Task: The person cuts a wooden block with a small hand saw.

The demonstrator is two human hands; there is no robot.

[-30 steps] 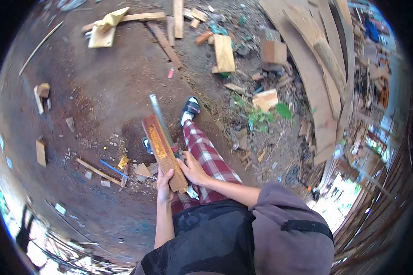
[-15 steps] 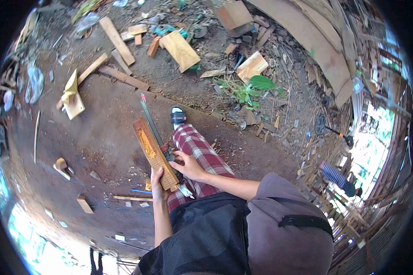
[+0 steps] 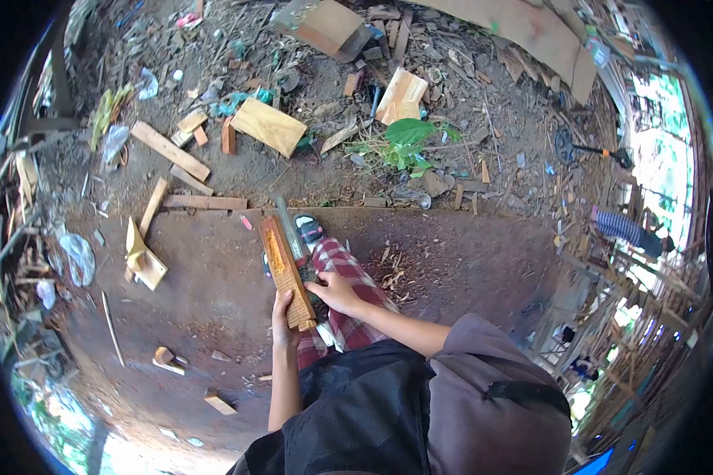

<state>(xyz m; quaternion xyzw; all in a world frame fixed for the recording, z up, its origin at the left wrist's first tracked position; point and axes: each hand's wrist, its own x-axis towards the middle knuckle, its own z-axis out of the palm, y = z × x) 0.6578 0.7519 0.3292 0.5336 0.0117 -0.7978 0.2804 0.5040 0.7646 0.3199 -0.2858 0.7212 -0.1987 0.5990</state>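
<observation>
My left hand (image 3: 284, 317) is wrapped round the near end of a long reddish-brown wooden block (image 3: 293, 289). A rough, pale-orange hollow is cut into the block's upper face. Beside the block's right side lies a long, thin grey-green bar (image 3: 288, 226), with a reddish part near its lower end. My right hand (image 3: 337, 294) is closed next to the block, fingertips against a dark part there; what they grip is hidden. Under my hands are my checked trouser legs (image 3: 352, 273), and something white (image 3: 330, 336) shows below the block.
Wood offcuts (image 3: 269, 127) and debris lie on the ground ahead. A wooden piece (image 3: 145, 265) and a thin stick (image 3: 112, 328) lie to the left. A green plant (image 3: 408, 134) grows beyond my feet. Another person (image 3: 622, 227) is at the far right.
The view has turned and shifted, so the ground pieces sit differently. The block and bar now point more straight ahead. Both hands keep about the same hold.
</observation>
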